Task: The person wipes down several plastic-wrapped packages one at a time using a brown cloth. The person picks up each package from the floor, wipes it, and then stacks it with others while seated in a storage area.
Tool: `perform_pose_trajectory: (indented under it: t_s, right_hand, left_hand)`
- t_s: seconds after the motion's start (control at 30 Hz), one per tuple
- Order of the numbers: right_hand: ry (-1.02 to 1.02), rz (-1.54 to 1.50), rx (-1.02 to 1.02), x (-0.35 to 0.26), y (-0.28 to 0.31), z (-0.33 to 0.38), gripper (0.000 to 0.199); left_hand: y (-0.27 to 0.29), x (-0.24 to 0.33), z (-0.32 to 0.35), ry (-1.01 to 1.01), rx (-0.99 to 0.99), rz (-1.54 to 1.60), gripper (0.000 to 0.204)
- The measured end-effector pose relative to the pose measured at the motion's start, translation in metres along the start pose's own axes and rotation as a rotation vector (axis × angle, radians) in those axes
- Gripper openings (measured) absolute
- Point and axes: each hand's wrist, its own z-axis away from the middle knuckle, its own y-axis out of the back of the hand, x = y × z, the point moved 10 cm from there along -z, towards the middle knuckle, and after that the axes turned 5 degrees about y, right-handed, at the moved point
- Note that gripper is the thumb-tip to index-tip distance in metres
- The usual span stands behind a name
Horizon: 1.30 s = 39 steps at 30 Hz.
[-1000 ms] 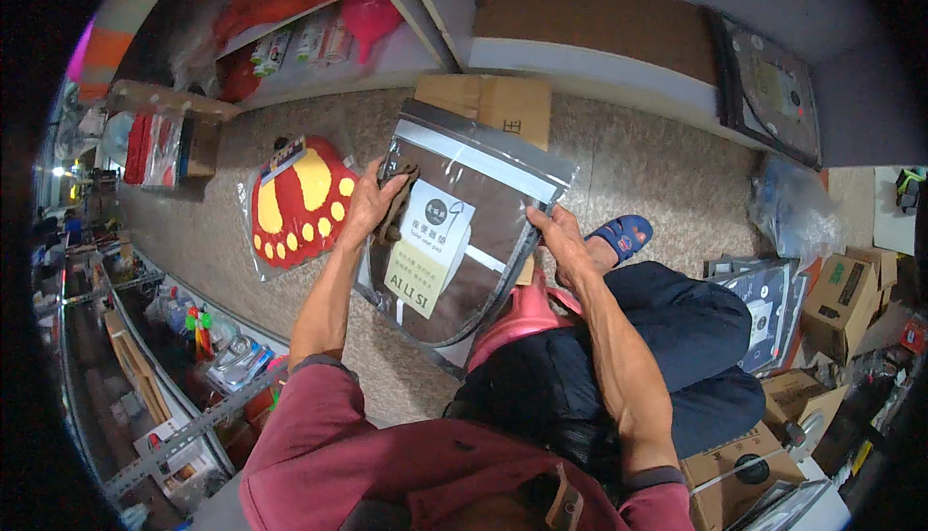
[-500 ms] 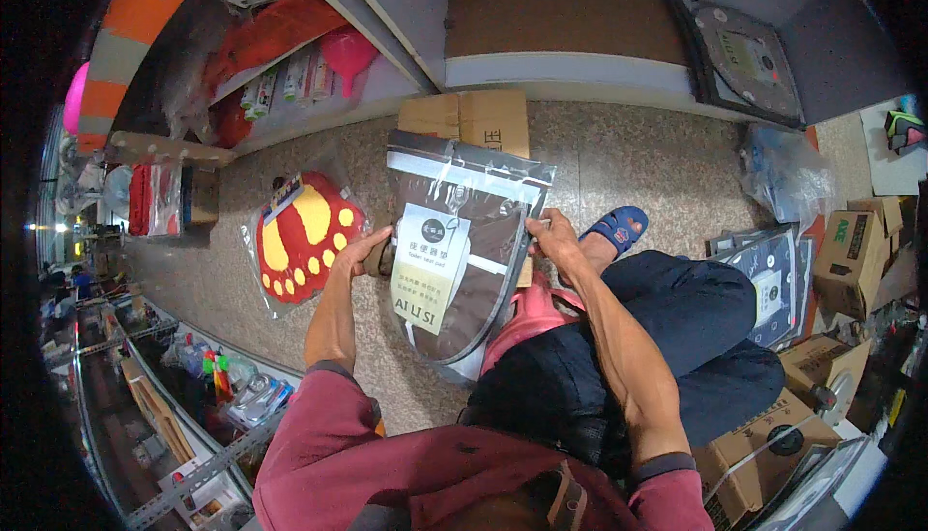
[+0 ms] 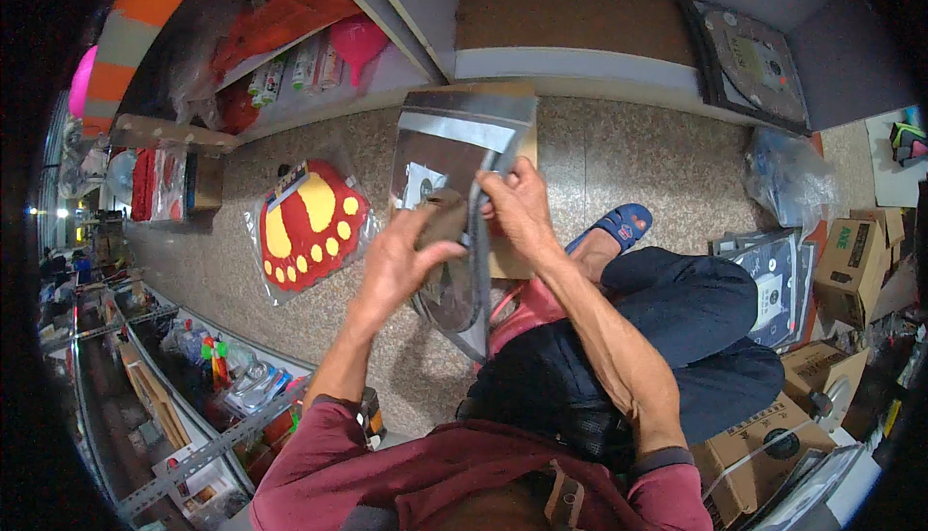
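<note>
A toilet seat pad in a clear plastic bag (image 3: 440,144), dark brown with a pale stripe and a printed card, stands tilted before me above a cardboard box. My right hand (image 3: 520,210) is closed on the bag's right edge, which is bent toward me. Against the front of the bag, my left hand (image 3: 398,260) has its thumb stretched out and its fingers around a crumpled brown cloth-like piece (image 3: 445,217). Part of the card is hidden behind that piece and the hand.
A red and yellow foot-shaped mat (image 3: 307,231) lies bagged on the speckled floor at left. Under the pad is a cardboard box (image 3: 512,251); a pink stool (image 3: 530,314) is beside my leg. Shelving (image 3: 570,62) runs along the far side. More boxes (image 3: 846,270) stand at right.
The bagged pad has turned more edge-on and moved up slightly. My left hand has moved from its left edge to its front, with the brown piece; my right hand has shifted up and left.
</note>
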Motion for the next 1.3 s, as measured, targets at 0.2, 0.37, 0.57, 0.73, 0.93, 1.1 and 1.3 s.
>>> perform_pose_trajectory:
  t_s: [0.2, 0.37, 0.57, 0.73, 0.93, 1.1, 1.3]
  right_hand:
    - [0.341, 0.297, 0.005, -0.106, -0.056, 0.047, 0.033]
    - [0.520, 0.218, -0.181, -0.156, -0.039, 0.096, 0.038]
    - [0.359, 0.470, 0.196, -0.079, 0.128, 0.021, 0.078]
    - [-0.141, 0.118, 0.081, 0.036, 0.140, -0.001, 0.122]
    - [-0.161, 0.206, -0.096, 0.083, 0.128, -0.040, 0.120]
    - [-0.060, 0.281, -0.029, 0.092, 0.133, -0.077, 0.112]
    - [-0.124, -0.149, -0.123, 0.073, 0.096, -0.057, 0.113]
  left_hand:
    - [0.018, 0.053, 0.020, 0.019, 0.174, -0.243, 0.063]
    - [0.063, 0.030, 0.025, 0.206, 0.063, 0.315, 0.044]
    - [0.160, -0.020, -0.001, 0.380, 0.169, 0.934, 0.084]
    - [0.152, -0.175, -0.035, 0.563, 0.044, 1.115, 0.075]
    - [0.150, -0.183, -0.062, 0.654, -0.046, 1.319, 0.071]
    - [0.152, -0.148, -0.063, 0.582, -0.083, 1.180, 0.084]
    - [0.145, -0.171, -0.048, 0.614, -0.059, 0.975, 0.099]
